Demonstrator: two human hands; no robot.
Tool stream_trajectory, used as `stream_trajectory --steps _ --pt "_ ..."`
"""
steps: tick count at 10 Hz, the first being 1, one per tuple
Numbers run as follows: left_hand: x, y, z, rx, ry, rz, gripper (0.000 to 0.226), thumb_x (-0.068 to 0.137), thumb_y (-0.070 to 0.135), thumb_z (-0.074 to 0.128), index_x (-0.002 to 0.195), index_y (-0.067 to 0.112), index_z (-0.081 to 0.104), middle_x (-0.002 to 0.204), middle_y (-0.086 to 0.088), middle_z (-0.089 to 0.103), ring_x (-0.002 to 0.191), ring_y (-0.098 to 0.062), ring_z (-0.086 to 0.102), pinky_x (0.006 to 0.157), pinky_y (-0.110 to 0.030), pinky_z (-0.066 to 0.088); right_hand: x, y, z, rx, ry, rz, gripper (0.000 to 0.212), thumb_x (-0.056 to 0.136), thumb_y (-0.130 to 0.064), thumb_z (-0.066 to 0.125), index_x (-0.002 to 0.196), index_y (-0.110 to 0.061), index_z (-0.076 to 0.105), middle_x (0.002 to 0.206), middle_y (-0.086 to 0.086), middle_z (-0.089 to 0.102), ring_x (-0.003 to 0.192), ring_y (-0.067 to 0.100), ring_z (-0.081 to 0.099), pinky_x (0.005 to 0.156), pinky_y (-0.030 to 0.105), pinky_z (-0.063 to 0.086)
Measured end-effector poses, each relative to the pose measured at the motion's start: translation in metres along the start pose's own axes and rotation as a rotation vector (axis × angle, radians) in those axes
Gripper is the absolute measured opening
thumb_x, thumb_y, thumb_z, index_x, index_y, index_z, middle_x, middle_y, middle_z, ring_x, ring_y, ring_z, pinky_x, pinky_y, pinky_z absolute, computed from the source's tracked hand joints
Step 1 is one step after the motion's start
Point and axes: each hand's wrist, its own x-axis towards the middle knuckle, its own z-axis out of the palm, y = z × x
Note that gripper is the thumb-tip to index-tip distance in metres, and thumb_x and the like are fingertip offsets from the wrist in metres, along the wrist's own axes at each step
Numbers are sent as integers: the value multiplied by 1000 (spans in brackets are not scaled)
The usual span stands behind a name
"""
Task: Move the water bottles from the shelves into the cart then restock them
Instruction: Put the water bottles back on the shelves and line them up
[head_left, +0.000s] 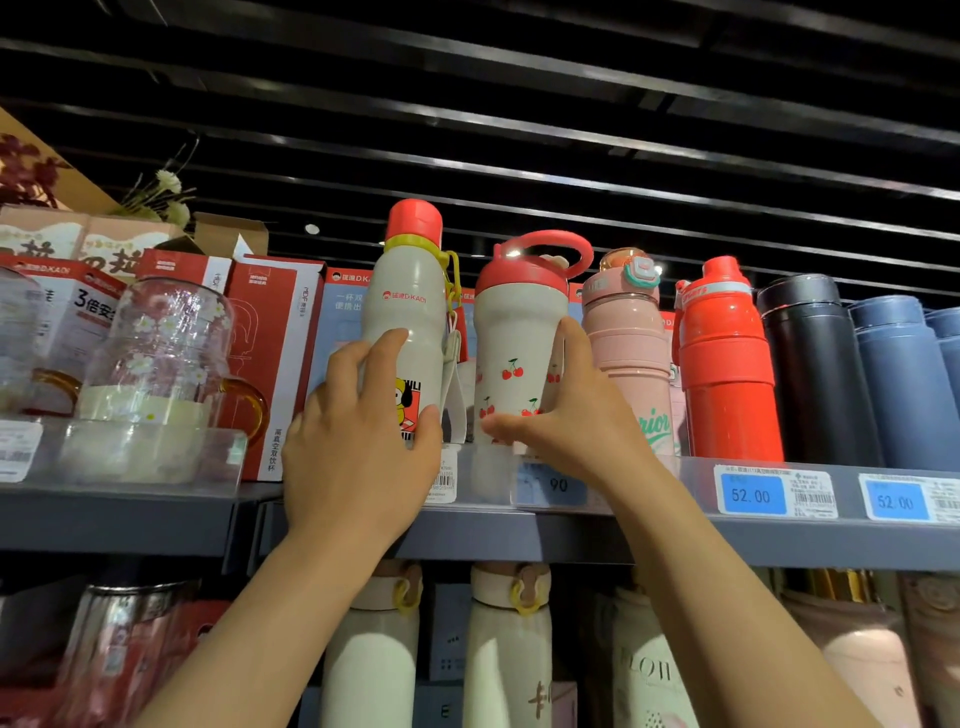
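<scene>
- Left hand (358, 441): fingers and thumb curled round the lower body of the cartoon bottle (410, 317), upright on the top shelf (571, 535).
- Right hand (566, 415): grips the cherry bottle (514, 343), just beside it.
- Rightward in the row: pink bottle (628, 343), red bottle (727, 364), black bottle (810, 364).

We read "D.KADI" in red on the tall cream bottle with a red cap (405, 312). Two blue price tags (753, 495) on the grey shelf edge (571, 535) each say "52.00". The pink ribbed bottle (631, 364) carries green script ending "rior".
</scene>
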Motion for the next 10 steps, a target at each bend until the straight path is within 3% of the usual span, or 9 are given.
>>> stream_trajectory --steps 2,3,4,5,6,7,9,10 --pt "0 0 1 -7 6 0 61 88 34 56 144 23 33 142 -7 39 112 -32 52 81 -44 46 10 9 -14 226 -194 67 107 72 -21 83 140 -49 6 104 -6 64 88 15 67 69 29 53" --pt "0 0 1 -10 5 2 61 88 33 57 144 22 33 142 -6 39 113 -32 52 81 -44 45 7 8 -12 148 -181 28 104 73 -32 80 142 -46 4 109 -5 62 91 17 66 77 38 57" --pt "0 -1 1 -10 12 -1 62 88 33 57 144 22 34 142 -6 40 114 -32 52 81 -44 46 -2 1 -3 5 -43 -22 107 63 -62 72 145 -37 8 115 1 58 96 25 62 83 45 55" --pt "-1 -1 1 -12 11 -1 61 88 33 57 144 23 33 142 -6 39 114 -32 52 82 -44 45 -5 -3 1 -63 18 -18 110 59 -59 78 143 -33 11 115 6 56 96 28 60 81 44 54" --pt "0 0 1 -13 11 3 61 88 33 56 144 23 33 143 -6 38 115 -32 51 83 -44 45 -2 -2 -7 13 -63 0 107 68 -42 81 145 -32 8 117 4 60 97 26 63 84 44 54" --pt "0 -1 1 -12 15 4 61 88 33 57 143 23 33 142 -7 39 114 -32 52 82 -44 46 -3 -1 -11 31 -101 0 108 72 -39 81 147 -33 2 119 3 61 100 25 63 84 38 52" --pt "-1 0 0 -17 12 11 61 88 33 57 144 23 33 142 -7 39 113 -32 52 81 -44 45 -7 -3 -12 -16 -89 -23 103 77 -40 76 148 -30 1 119 3 61 96 21 62 72 28 46" --pt "0 -1 -1 -22 16 -5 62 87 33 58 143 22 34 143 -7 37 113 -34 51 80 -45 45 -15 -3 -8 -34 -45 -89 102 75 -51 74 148 -34 5 122 -1 60 100 18 63 76 28 49"
